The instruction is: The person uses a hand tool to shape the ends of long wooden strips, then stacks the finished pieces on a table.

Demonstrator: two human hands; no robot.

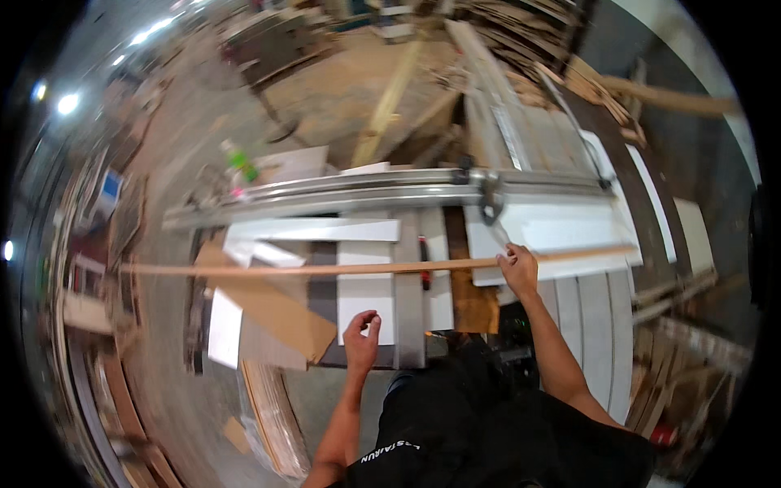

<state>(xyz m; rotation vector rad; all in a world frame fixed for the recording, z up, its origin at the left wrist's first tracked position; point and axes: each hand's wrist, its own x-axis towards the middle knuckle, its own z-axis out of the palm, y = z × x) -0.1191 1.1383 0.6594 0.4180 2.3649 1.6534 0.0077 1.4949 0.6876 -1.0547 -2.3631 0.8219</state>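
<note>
A long, thin wooden strip (358, 268) crosses in front of me from left to right, over the boards on the work surface. My right hand (518, 269) is closed on it toward its right end, thumb and fingers pinching it. My left hand (360, 339) hovers nearer to me, below the strip and over a white board (366, 297). Its fingers are loosely curled, the thumb stands apart, and nothing shows in it. Between the hands a slim red-and-black tool (425, 276) lies partly under the strip; its exact kind is unclear.
Beyond the strip, a silvery metal rail (350, 195) with a dark-handled fitting (490, 199) spans the work surface. A brown cardboard piece (277, 313) lies at left, near a green bottle (240, 161). Wrapped long boards (275, 415) stand below left. Wood scraps (521, 37) are piled far right.
</note>
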